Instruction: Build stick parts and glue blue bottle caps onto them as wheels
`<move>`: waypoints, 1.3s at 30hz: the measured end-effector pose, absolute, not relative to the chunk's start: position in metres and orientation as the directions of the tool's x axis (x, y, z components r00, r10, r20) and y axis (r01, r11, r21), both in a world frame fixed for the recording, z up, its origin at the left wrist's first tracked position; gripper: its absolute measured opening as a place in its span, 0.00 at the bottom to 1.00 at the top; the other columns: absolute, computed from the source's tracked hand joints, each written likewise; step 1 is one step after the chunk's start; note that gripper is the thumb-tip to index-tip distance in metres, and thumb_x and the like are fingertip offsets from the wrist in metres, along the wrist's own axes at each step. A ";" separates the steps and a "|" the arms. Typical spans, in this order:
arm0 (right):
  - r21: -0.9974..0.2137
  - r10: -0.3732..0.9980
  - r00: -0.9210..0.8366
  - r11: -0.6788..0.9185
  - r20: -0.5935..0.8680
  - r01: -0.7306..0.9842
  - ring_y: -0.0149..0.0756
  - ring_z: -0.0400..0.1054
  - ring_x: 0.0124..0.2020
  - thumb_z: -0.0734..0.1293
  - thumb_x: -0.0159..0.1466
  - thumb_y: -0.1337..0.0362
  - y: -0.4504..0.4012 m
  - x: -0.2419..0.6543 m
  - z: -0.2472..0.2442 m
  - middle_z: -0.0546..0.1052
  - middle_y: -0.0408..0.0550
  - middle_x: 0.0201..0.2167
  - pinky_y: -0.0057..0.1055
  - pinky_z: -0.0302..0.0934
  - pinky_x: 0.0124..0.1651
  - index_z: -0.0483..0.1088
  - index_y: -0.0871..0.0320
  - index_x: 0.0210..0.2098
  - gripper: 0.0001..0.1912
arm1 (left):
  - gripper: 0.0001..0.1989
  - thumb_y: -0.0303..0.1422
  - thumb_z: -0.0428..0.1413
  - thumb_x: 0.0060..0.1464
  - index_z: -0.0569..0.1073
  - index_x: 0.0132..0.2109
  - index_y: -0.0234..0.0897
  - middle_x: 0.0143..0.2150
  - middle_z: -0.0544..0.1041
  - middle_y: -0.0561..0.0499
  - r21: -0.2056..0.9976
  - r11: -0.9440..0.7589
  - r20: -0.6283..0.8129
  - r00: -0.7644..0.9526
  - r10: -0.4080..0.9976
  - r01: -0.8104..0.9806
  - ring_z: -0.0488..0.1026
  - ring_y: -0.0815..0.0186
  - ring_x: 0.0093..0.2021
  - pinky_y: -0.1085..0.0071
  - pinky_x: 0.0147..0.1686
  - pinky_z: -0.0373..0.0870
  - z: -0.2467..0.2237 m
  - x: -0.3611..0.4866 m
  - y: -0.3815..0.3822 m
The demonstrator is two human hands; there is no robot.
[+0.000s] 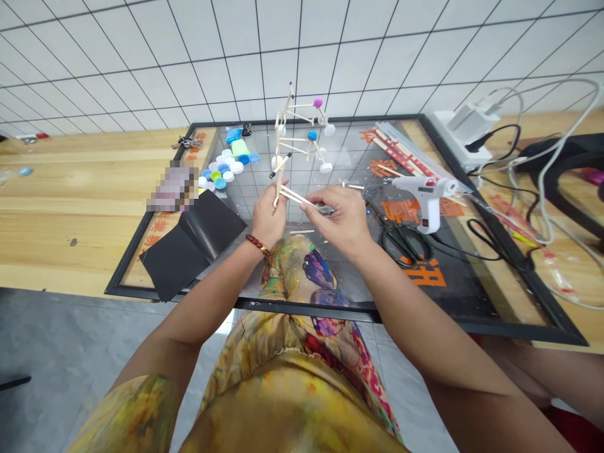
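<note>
My left hand (270, 217), wearing a bead bracelet, is closed round the lower end of a thin wooden-stick frame (279, 160). This frame rises over the glass panel, with short crossing sticks and dark tips. Beside its upper part show a pink ball (318, 102), a blue ball (312, 135) and white round pieces (325, 167); which of these are joined to it I cannot tell. Between thumb and fingers my right hand (342, 217) pinches pale wooden sticks (296, 197). Their far ends meet the frame just above my left hand.
Bottle caps (219, 183) and black sheets (184, 248) lie on the left of the dark-framed glass panel (302, 308). On the right are a white glue gun (428, 196), black scissors (406, 244) and red-white strips (401, 154). Cables run from a power strip (453, 135). Another person's arm (542, 371) shows lower right.
</note>
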State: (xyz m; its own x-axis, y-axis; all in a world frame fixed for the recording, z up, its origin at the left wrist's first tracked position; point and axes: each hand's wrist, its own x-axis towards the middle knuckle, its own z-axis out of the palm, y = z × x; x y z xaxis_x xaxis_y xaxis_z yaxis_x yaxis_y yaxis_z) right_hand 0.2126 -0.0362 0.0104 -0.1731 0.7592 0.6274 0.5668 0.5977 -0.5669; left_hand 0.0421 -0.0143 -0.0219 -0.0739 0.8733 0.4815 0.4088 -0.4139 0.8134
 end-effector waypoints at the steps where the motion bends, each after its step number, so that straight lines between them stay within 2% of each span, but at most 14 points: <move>1: -0.562 0.756 -0.177 0.602 0.630 0.567 0.38 0.73 0.36 0.67 0.66 0.55 -0.036 0.213 0.011 0.80 0.46 0.31 0.37 0.59 0.44 0.78 0.55 0.33 0.12 | 0.20 0.46 0.48 0.67 0.75 0.52 0.39 0.45 0.81 0.44 0.814 -0.410 0.478 -0.073 0.875 0.411 0.78 0.60 0.44 0.64 0.45 0.73 -0.021 0.042 -0.015; 7: -0.551 0.747 -0.149 0.595 0.648 0.585 0.39 0.73 0.36 0.66 0.67 0.53 -0.033 0.216 0.012 0.81 0.46 0.32 0.38 0.59 0.44 0.78 0.53 0.34 0.14 | 0.17 0.44 0.52 0.65 0.77 0.51 0.40 0.45 0.81 0.45 0.806 -0.387 0.466 -0.077 0.881 0.448 0.78 0.59 0.46 0.63 0.48 0.73 -0.019 0.042 -0.016; 15: -0.499 0.748 -0.144 0.559 0.648 0.662 0.39 0.71 0.35 0.64 0.68 0.53 -0.033 0.221 0.014 0.80 0.46 0.31 0.39 0.57 0.46 0.79 0.52 0.36 0.14 | 0.16 0.41 0.51 0.66 0.77 0.52 0.40 0.44 0.81 0.45 0.796 -0.378 0.447 -0.036 0.894 0.473 0.77 0.58 0.46 0.61 0.48 0.72 -0.020 0.043 -0.016; 23: -0.425 0.707 -0.169 0.579 0.687 0.696 0.39 0.69 0.35 0.63 0.69 0.54 -0.034 0.221 0.014 0.78 0.45 0.29 0.41 0.53 0.49 0.78 0.52 0.36 0.15 | 0.19 0.43 0.50 0.67 0.73 0.59 0.44 0.43 0.81 0.45 0.768 -0.401 0.462 0.001 0.887 0.499 0.78 0.57 0.45 0.58 0.48 0.73 -0.022 0.042 -0.017; 28: -0.431 0.711 -0.161 0.572 0.684 0.698 0.39 0.70 0.34 0.61 0.70 0.54 -0.034 0.220 0.013 0.79 0.45 0.28 0.41 0.52 0.48 0.78 0.52 0.35 0.16 | 0.18 0.44 0.50 0.67 0.75 0.57 0.43 0.48 0.81 0.44 0.771 -0.431 0.486 0.006 0.874 0.469 0.77 0.56 0.51 0.58 0.52 0.72 -0.021 0.043 -0.017; 33: -0.445 0.719 -0.156 0.569 0.677 0.692 0.40 0.71 0.35 0.61 0.70 0.54 -0.034 0.219 0.012 0.80 0.45 0.29 0.41 0.52 0.48 0.78 0.52 0.35 0.16 | 0.19 0.46 0.50 0.66 0.75 0.56 0.44 0.48 0.81 0.45 0.788 -0.423 0.473 0.000 0.881 0.447 0.76 0.56 0.54 0.58 0.53 0.72 -0.021 0.043 -0.017; 39: -0.459 0.737 -0.157 0.556 0.657 0.692 0.37 0.68 0.29 0.59 0.71 0.53 -0.033 0.218 0.010 0.77 0.42 0.23 0.39 0.52 0.48 0.77 0.52 0.35 0.18 | 0.19 0.46 0.51 0.65 0.76 0.55 0.45 0.48 0.81 0.46 0.806 -0.407 0.452 -0.003 0.892 0.431 0.76 0.56 0.54 0.59 0.52 0.73 -0.021 0.042 -0.017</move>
State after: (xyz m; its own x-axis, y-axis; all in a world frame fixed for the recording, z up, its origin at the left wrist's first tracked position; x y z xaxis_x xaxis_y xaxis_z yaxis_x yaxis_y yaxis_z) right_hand 0.2179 -0.0325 0.0095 -0.1567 0.7373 0.6571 0.6924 0.5565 -0.4593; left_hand 0.0422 -0.0168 -0.0208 -0.0034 0.8919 0.4522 0.4305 -0.4068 0.8057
